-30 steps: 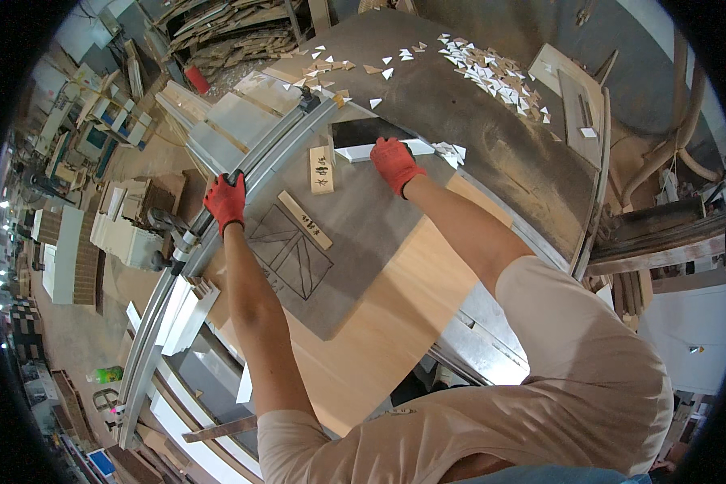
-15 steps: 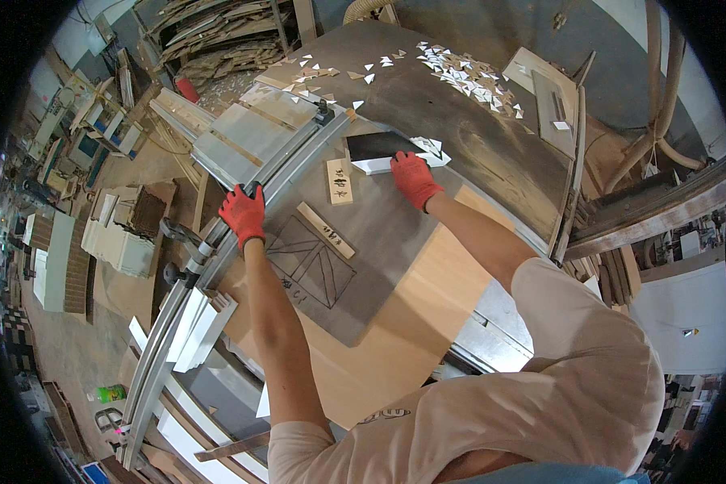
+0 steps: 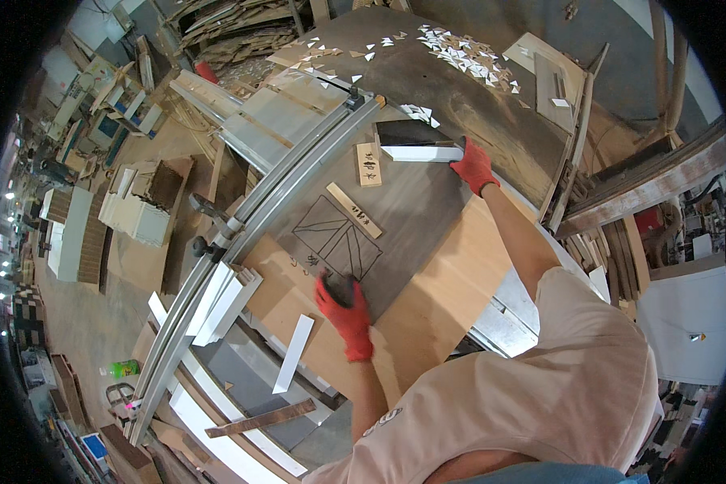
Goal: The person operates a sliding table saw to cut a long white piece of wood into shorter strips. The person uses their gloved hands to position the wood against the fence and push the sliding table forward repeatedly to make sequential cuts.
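with your left hand (image 3: 345,313) clamped on the near edge of the dark panel (image 3: 395,218) on the tabletop (image 3: 427,323) and your right hand (image 3: 473,167) gripping its far right corner beside the white-edged board (image 3: 415,141), keep pressure even so it stays flat.

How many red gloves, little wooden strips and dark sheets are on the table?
Red gloves: 2, the left hand and the right hand
Small wooden strips: 2, one and another
Dark sheet with drawn lines: 1
Total: 5
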`<state>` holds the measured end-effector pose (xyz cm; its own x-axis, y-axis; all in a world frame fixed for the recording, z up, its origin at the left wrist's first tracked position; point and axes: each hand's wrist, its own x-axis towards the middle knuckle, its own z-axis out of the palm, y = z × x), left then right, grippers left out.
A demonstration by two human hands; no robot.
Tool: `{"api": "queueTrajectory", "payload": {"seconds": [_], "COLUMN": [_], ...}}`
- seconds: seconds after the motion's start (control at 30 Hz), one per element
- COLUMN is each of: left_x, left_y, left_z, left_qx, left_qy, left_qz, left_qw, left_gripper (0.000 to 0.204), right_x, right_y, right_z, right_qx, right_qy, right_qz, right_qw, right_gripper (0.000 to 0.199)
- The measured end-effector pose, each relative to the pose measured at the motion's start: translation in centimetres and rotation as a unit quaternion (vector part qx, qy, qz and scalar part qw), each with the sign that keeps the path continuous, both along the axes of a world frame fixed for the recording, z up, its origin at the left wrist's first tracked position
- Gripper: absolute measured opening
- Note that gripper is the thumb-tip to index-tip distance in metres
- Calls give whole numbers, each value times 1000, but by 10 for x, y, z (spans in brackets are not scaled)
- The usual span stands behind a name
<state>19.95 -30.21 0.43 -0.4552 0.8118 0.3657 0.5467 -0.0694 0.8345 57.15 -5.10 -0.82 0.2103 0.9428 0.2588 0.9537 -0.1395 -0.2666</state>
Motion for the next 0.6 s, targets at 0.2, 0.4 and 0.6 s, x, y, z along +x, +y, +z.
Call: {"api": "queueTrajectory", "payload": {"seconds": [0.2, 0.4, 0.6], "left_x": [44, 45, 55], "left_y": [-96, -93, -83], "left_z": [-2, -6, -2], "left_qx": [-55, -57, -38], "left_qy": [83, 205, 209], "left_qz": [-67, -74, -85], "left_qw": [993, 974, 973], "left_gripper": [58, 56, 53], "right_x": [-28, -44, -33], "right_y": [-24, 13, -43], "right_z": [37, 1, 24], "right_qx": [-78, -28, -47], "right_qy": [-55, -6, -11], "right_qz": [46, 188, 228], "right_qw": [994, 982, 972], "right_gripper": [86, 75, 66]}}
